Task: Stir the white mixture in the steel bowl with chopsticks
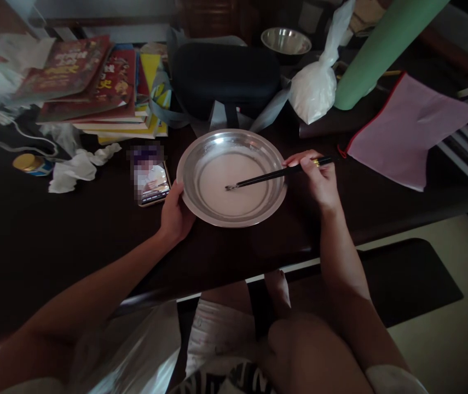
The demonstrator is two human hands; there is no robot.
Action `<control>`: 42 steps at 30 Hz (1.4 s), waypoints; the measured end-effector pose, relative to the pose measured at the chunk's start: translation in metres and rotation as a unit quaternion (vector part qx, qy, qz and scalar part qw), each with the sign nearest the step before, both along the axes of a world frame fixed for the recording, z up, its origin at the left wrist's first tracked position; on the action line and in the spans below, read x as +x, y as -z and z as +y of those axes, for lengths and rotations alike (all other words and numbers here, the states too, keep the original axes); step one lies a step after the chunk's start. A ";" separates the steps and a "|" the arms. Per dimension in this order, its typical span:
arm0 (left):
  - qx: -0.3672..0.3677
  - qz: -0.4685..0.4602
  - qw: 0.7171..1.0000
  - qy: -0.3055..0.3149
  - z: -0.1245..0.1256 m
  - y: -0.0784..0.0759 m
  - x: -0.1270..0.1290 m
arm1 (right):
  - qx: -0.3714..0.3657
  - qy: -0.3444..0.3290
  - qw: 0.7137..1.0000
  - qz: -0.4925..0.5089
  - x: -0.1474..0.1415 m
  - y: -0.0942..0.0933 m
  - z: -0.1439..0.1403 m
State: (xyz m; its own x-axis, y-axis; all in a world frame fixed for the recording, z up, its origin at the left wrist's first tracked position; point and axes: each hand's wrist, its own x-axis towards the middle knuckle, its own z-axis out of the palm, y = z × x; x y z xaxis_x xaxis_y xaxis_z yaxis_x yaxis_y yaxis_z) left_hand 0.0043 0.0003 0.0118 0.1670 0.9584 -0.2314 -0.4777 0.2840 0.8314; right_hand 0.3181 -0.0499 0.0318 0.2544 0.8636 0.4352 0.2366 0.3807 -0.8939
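Note:
A shiny metal plate (192, 158) holding a thin white liquid stands on the dark table in front of me. My left hand (175, 213) grips the plate's near left rim. My right hand (318, 178) is at the plate's right side, closed on a pair of black chopsticks (275, 175). Their tips dip into the white liquid near the plate's middle.
A phone (151, 183) with a lit screen lies just left of the plate. Behind it are a black case (225, 76), a tied bag of white powder (313, 90), a small metal bowl (286, 41), stacked books (94, 82), crumpled tissue (73, 169), a pink cloth (406, 128) and a green roll (381, 52).

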 end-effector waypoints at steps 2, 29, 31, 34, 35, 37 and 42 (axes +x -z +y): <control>-0.007 0.006 1.000 -0.004 0.000 -0.001 0.000 | 0.015 0.021 1.000 0.013 0.000 -0.002 -0.001; -0.016 0.018 1.000 -0.009 -0.001 -0.002 0.001 | -0.020 0.010 1.000 0.017 0.004 0.001 0.000; -0.008 0.005 1.000 -0.008 0.000 -0.001 0.001 | -0.021 -0.002 1.000 0.006 0.004 0.002 0.000; -0.005 -0.007 1.000 -0.008 0.000 0.000 0.001 | -0.003 0.044 0.999 0.017 0.005 0.002 0.000; -0.007 -0.004 1.000 -0.006 0.000 0.000 0.000 | 0.000 0.057 0.998 0.023 0.005 0.002 -0.001; -0.011 0.008 1.000 -0.003 0.000 0.000 0.000 | -0.008 0.053 0.998 0.028 0.005 0.001 -0.001; -0.014 0.018 1.000 -0.005 -0.001 0.000 -0.001 | -0.028 -0.002 1.000 0.014 0.002 0.000 -0.002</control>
State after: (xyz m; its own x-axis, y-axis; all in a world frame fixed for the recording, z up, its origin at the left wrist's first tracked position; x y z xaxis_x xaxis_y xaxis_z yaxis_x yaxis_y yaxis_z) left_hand 0.0033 -0.0003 0.0118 0.1483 0.9531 -0.2637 -0.4507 0.3024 0.8399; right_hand 0.3206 -0.0520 0.0314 0.2615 0.8874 0.3797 0.2101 0.3316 -0.9197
